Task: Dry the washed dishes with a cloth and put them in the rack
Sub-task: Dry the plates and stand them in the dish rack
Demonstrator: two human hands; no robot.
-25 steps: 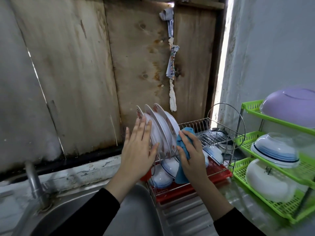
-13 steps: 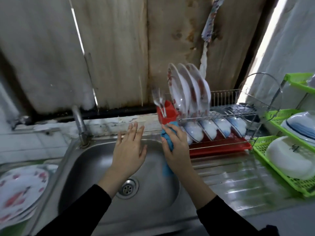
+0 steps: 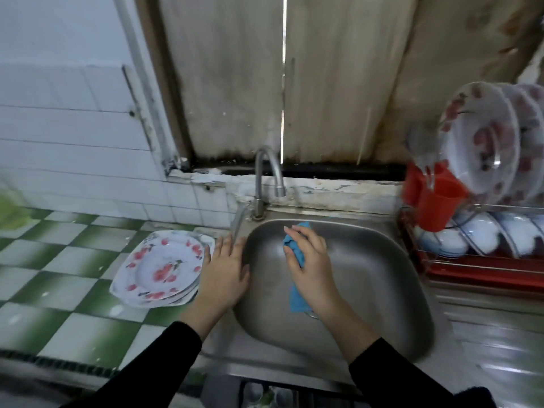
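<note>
Now, the stack of plates (image 3: 160, 267) lies flat on the checkered counter (image 3: 59, 260), directly left of the sink (image 3: 368, 290). The plates are near-round, so no long axis matters; only the near right edge counts. Left hand (image 3: 225, 275) is nearer: fingers straight and together, palm down over the sink's left rim, holding nothing, just beside that edge. Whether it touches is unclear. Right hand (image 3: 312, 266) hovers over the basin, fingers curled round a bunched blue cloth (image 3: 297, 298) whose tail hangs below the palm. The rack (image 3: 471, 260) stands far right, across the whole sink, with upright plates (image 3: 479, 136) filling the slots in view and a red cup (image 3: 435, 201) at its near corner. Judgement: the top plate lifts leftward-up, then crosses the basin. The tap (image 3: 265, 172) stands at the back, and the open room is low over the basin.
</note>
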